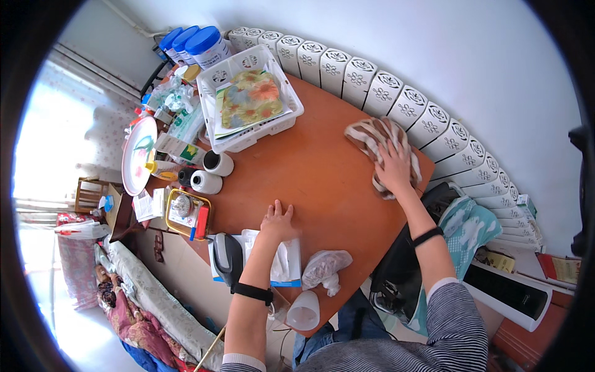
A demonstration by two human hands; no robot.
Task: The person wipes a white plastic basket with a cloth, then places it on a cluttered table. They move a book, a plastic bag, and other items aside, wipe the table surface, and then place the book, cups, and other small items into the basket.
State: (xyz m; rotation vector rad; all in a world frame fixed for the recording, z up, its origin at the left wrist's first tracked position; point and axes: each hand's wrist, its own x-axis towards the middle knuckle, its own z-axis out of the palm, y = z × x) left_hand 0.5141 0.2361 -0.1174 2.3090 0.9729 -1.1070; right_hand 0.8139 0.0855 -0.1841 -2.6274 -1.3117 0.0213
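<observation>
My right hand (395,168) lies flat with spread fingers on a brown-and-white striped cloth (372,135), which is bunched on the right part of an orange-brown wooden table (320,158) beside the radiator. Nearer the table's front edge, my left hand (277,224) is spread over the tabletop and holds nothing. Just below that hand is a tissue box (290,260) with white tissue showing. A knotted plastic bag of small contents (327,267) sits to its right, and a translucent plastic cup (303,310) lies at the table's near corner.
A white plastic basket (274,128) holds papers and a floral item. Spools of thread (206,182), a gold-rimmed tray (210,204), an oval floral platter (139,156) and blue-lidded cans (209,49) crowd the left side. A white radiator (386,90) runs along the wall.
</observation>
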